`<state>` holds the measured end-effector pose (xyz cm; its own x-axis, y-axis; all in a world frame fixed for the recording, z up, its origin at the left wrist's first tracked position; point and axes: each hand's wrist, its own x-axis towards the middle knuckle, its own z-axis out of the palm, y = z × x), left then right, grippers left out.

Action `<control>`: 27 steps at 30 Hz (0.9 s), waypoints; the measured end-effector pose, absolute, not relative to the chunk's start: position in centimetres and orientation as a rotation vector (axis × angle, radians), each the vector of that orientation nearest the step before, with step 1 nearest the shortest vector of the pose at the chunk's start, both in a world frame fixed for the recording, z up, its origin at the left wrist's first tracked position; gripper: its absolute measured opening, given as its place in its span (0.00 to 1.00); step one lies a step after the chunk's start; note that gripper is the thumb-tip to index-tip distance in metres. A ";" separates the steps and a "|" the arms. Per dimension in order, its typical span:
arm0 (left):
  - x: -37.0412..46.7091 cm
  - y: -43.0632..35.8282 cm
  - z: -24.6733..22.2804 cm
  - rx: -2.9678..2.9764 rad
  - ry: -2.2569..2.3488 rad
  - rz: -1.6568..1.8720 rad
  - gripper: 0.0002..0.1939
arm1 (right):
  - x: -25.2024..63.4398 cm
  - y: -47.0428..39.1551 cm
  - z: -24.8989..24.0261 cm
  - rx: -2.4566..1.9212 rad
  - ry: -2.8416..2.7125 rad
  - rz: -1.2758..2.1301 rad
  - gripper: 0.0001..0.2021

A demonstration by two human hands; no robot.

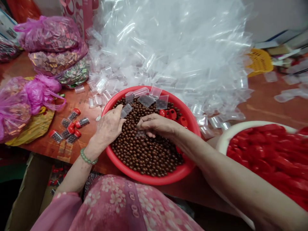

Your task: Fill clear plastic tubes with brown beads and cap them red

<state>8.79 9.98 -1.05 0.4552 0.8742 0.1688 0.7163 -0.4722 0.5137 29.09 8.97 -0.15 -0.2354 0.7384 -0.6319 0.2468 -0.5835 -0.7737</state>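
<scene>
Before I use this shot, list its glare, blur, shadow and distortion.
Head view: glare streaks the clear plastic heap, its upper part hazy; red pieces at right look smeared; deep shadow lies under the table; the right forearm looks stretched towards the corner; brown balls look sharper, with tiny highlights.

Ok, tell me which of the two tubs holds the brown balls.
The red tub; the white tub to its right holds red pieces instead.

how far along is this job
Several filled red-capped cases look done, left of the red basin. The left hand holds a clear case; the right hand works among the brown balls. Plenty seems left: a big heap of clear cases and a bowl of red caps.
</scene>
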 end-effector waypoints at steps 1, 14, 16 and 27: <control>8.7 9.9 -1.0 2.346 1.322 0.605 0.25 | 29.1 9.0 -0.2 -1.639 -1.141 1.907 0.03; 10.3 6.8 -0.2 2.322 0.719 0.788 0.13 | 27.7 7.2 0.0 -1.457 -0.874 2.085 0.08; 10.4 6.8 0.0 2.144 0.730 0.841 0.11 | 27.6 6.8 0.6 -1.434 -0.885 2.053 0.10; 9.2 5.7 1.5 1.460 0.803 0.690 0.13 | 32.0 3.3 2.0 -1.790 -1.516 0.880 0.13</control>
<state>9.19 5.73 1.45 0.5761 0.8157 -0.0524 0.0713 0.0137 0.9974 32.02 3.32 1.99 0.1164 0.9888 -0.0929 0.5715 -0.1432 -0.8080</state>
